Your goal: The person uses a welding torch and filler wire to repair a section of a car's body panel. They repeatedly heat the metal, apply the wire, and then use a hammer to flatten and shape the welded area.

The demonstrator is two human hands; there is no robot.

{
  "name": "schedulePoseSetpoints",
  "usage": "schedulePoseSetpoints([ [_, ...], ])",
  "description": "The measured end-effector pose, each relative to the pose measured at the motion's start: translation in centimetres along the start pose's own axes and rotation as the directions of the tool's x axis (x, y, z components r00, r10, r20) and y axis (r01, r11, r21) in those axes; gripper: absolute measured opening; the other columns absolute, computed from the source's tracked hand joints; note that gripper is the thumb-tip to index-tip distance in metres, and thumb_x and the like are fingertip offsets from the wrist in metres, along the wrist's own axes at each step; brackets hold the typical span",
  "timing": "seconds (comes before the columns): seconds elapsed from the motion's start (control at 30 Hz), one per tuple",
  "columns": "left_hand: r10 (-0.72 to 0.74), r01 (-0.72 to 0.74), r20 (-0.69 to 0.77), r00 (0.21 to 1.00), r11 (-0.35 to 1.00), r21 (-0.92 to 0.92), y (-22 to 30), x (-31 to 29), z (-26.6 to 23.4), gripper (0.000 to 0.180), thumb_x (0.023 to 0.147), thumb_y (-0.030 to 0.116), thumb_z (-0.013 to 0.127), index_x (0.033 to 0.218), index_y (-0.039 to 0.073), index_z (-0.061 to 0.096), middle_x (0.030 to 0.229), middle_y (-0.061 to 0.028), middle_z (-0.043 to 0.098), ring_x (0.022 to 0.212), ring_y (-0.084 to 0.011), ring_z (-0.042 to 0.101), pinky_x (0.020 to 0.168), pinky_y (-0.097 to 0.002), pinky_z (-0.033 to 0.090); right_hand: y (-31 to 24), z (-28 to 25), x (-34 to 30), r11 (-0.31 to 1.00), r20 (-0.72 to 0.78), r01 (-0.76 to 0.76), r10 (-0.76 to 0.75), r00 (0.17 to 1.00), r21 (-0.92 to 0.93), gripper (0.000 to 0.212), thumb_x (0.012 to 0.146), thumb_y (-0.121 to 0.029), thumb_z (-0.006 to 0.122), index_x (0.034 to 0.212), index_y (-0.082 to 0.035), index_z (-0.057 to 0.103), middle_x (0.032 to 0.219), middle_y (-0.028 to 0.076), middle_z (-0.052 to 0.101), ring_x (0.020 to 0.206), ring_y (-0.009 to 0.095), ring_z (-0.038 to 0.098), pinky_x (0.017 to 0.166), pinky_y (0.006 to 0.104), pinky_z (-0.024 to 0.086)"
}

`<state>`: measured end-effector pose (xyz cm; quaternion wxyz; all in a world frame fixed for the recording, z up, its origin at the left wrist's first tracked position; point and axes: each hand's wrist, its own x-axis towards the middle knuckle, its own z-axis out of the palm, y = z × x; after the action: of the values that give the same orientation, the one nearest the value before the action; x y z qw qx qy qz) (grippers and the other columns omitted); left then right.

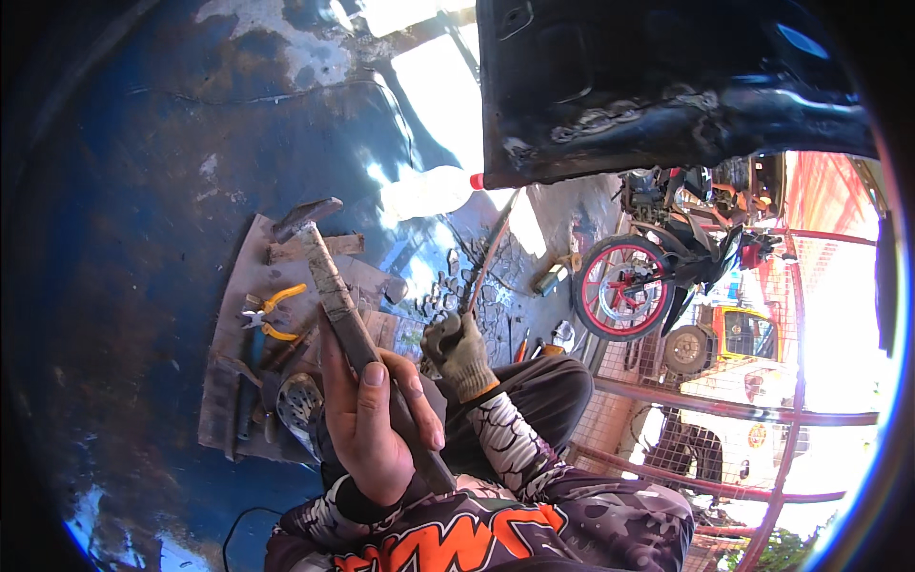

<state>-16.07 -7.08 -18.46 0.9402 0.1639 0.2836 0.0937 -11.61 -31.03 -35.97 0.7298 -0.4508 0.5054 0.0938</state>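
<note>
My bare left hand [376, 419] is wrapped round the handle of a hammer [334, 291]. The handle looks worn and wrapped, and the hammer's metal head points up and away. To its right, my right hand [457, 353], in a grey knit work glove, is closed round a thin brownish rod [491, 250]. That rod slants up toward the lower edge of a dark, dented vehicle panel [610, 114]; whether its far end touches the panel, I cannot tell.
Yellow-handled pliers [276, 312] lie on a wooden board [224, 357] at left, among other tools. A clear bottle [429, 194] with a red cap lies near the panel. Dark fragments [453, 286] litter the floor. A motorcycle [658, 272] and mesh fence [696, 410] stand at right.
</note>
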Motion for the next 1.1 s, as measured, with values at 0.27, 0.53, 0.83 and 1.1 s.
schedulePoseSetpoints([
  [0.27, 0.056, -0.061, 0.077, 0.995, 0.996, 0.064, -0.2, -1.1, 0.9, 0.062, 0.111, 0.019, 0.044, 0.166, 0.006, 0.018, 0.085, -0.0091, 0.057, 0.039, -0.0125, 0.048, 0.034, -0.0275, 0.045, 1.8, -1.6, -1.2, 0.994, -0.004, -0.066, 0.066, 0.998, -0.086, 0.038, 0.107, -0.049, 0.048, 0.093, -0.017, 0.063, 0.083, 0.003, 0.06, 0.076, 0.024, 0.062, 0.068, 0.0455, 0.053],
  [0.53, 0.263, -0.293, 0.157, 0.952, 0.627, 0.722, 4.0, 3.8, -7.1, 0.057, 0.111, 0.018, 0.047, 0.164, 0.004, 0.029, 0.094, -0.0079, 0.062, 0.05, -0.0066, 0.049, 0.044, -0.0227, 0.043, 3.1, -2.7, 3.4, 0.955, 0.35, 0.196, -0.11, 0.93, -0.222, 0.031, 0.107, -0.035, 0.055, 0.086, -0.014, 0.057, 0.07, 0.0, 0.051, 0.063, 0.016, 0.051, 0.066, 0.0337, 0.047],
  [0.83, 0.078, -0.295, 0.356, 0.931, -0.412, 0.862, -5.7, 9.1, -24.4, 0.059, 0.093, 0.015, 0.066, 0.151, 0.022, 0.057, 0.118, -0.0166, 0.073, 0.095, -0.0369, 0.071, 0.079, -0.0465, 0.057, 7.5, 1.0, 8.7, 0.074, 0.427, 0.519, -0.477, 0.768, -0.851, 0.037, 0.088, -0.036, 0.081, 0.101, -0.003, 0.072, 0.097, 0.018, 0.072, 0.101, 0.037, 0.066, 0.089, 0.0462, 0.052],
  [1.1, -0.118, -0.351, 0.376, 0.919, -0.681, 0.643, -6.6, 15.5, -26.7, 0.05, 0.088, 0.02, 0.073, 0.137, 0.018, 0.064, 0.114, -0.0097, 0.067, 0.104, -0.0317, 0.069, 0.086, -0.0461, 0.057, 9.9, -0.6, 12.2, -0.043, 0.363, 0.376, -0.379, 0.851, -0.926, 0.041, 0.088, -0.036, 0.081, 0.111, -0.005, 0.07, 0.12, 0.023, 0.066, 0.119, 0.041, 0.061, 0.102, 0.0477, 0.051],
])
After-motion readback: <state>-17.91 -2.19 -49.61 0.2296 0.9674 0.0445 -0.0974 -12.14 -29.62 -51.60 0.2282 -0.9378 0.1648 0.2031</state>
